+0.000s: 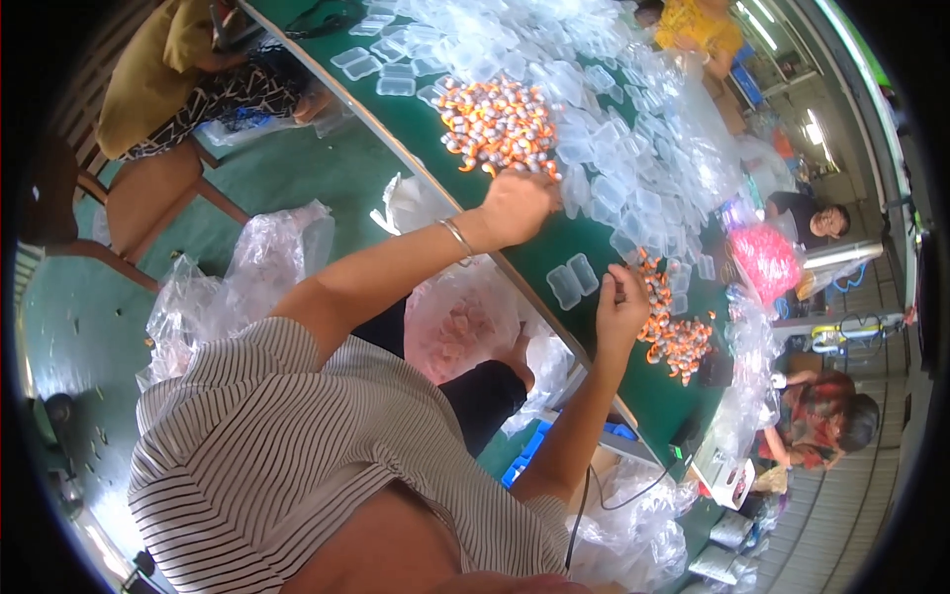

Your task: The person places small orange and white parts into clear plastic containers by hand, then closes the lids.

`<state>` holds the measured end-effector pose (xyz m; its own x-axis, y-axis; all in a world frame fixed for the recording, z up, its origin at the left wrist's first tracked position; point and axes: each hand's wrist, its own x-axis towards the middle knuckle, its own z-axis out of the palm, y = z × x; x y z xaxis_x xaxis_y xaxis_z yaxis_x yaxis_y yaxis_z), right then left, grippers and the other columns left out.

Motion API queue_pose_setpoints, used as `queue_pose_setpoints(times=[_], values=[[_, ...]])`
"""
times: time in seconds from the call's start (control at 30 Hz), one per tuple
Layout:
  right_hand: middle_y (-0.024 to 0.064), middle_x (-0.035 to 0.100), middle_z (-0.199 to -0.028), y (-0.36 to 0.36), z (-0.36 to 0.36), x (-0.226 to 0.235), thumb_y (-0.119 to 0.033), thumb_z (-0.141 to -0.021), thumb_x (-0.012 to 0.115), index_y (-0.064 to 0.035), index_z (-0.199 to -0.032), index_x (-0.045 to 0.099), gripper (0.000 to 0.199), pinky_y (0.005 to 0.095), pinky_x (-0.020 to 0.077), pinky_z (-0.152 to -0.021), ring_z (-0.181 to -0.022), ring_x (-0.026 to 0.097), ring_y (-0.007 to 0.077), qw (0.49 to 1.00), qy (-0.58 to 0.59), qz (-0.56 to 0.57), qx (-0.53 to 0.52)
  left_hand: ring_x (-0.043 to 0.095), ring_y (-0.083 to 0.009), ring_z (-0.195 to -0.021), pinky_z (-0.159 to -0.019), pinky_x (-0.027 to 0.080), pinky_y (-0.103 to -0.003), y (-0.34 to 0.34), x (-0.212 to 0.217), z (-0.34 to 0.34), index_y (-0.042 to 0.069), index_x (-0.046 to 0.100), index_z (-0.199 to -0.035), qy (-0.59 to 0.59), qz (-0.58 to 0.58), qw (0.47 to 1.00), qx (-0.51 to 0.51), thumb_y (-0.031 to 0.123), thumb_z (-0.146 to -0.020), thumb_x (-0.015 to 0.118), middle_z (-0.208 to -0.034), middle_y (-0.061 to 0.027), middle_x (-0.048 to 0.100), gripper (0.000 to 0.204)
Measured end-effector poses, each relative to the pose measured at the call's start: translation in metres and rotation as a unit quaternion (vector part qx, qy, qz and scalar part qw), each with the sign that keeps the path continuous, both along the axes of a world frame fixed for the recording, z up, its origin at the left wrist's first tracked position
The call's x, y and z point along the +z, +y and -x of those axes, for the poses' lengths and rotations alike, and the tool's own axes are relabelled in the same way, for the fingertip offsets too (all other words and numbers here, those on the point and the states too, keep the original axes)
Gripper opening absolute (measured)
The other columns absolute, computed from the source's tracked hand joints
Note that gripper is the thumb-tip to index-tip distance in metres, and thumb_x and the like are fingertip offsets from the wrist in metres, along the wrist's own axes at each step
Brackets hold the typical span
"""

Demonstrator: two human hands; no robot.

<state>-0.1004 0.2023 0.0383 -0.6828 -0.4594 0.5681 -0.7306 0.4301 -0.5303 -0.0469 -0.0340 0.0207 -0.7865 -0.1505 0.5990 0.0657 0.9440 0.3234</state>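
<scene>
On the green table (pixel 539 252) an opened clear plastic case (pixel 572 281) lies flat between my hands, its two halves side by side. My left hand (pixel 520 206), with a bangle at the wrist, is curled at the near edge of a heap of small orange-and-grey pieces (pixel 500 124). Its fingertips are hidden, so what they hold cannot be seen. To the right of the case, my right hand (pixel 621 305) has its fingers drawn together beside a second heap of similar pieces (pixel 676 337). Anything in that pinch is too small to make out.
A large pile of clear plastic cases (pixel 618 163) covers the far side of the table. Below its near edge stands a clear bag of pinkish pieces (pixel 455 327). A pink bag (pixel 764 262) sits farther right. Other people are around the table; a wooden chair (pixel 158 198) stands left.
</scene>
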Motion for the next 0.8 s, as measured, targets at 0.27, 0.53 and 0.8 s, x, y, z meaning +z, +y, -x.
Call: queue_pose_setpoints(times=[0.27, 0.53, 0.8], values=[[0.0085, 0.064, -0.082, 0.039, 0.014, -0.005, -0.008, -0.079, 0.071, -0.0076, -0.090, 0.069, 0.012, 0.0389, 0.0485, -0.063, -0.073, 0.063, 0.0263, 0.985, 0.062, -0.059, -0.147, 0.066, -0.0285, -0.085, -0.072, 0.052, -0.040, 0.000, 0.000, -0.030, 0.008, 0.069, -0.096, -0.040, -0.150, 0.981, -0.114, 0.009, -0.082, 0.066, -0.090, -0.0098, 0.064, 0.014], [0.0072, 0.064, -0.082, 0.024, 0.002, -0.009, -0.013, -0.077, 0.070, -0.0124, -0.088, 0.069, 0.012, 0.0425, 0.0470, -0.069, -0.077, 0.063, 0.0287, 0.948, 0.119, -0.179, -0.235, 0.065, -0.0249, -0.075, -0.065, 0.051, -0.035, 0.026, 0.004, -0.034, 0.007, 0.068, -0.092, -0.032, -0.255, 0.940, -0.222, 0.006, -0.079, 0.071, -0.089, -0.0090, 0.064, 0.014], [0.0051, 0.063, -0.078, -0.008, -0.046, 0.003, -0.006, -0.072, 0.073, -0.0121, -0.088, 0.067, 0.018, 0.0358, 0.0467, -0.058, -0.065, 0.060, 0.0240, 0.992, 0.091, -0.085, -0.024, 0.064, -0.0294, -0.083, -0.071, 0.051, -0.041, 0.043, 0.000, -0.028, 0.011, 0.068, -0.081, -0.058, -0.176, 0.958, -0.219, 0.020, -0.077, 0.074, -0.083, -0.0087, 0.061, 0.011]])
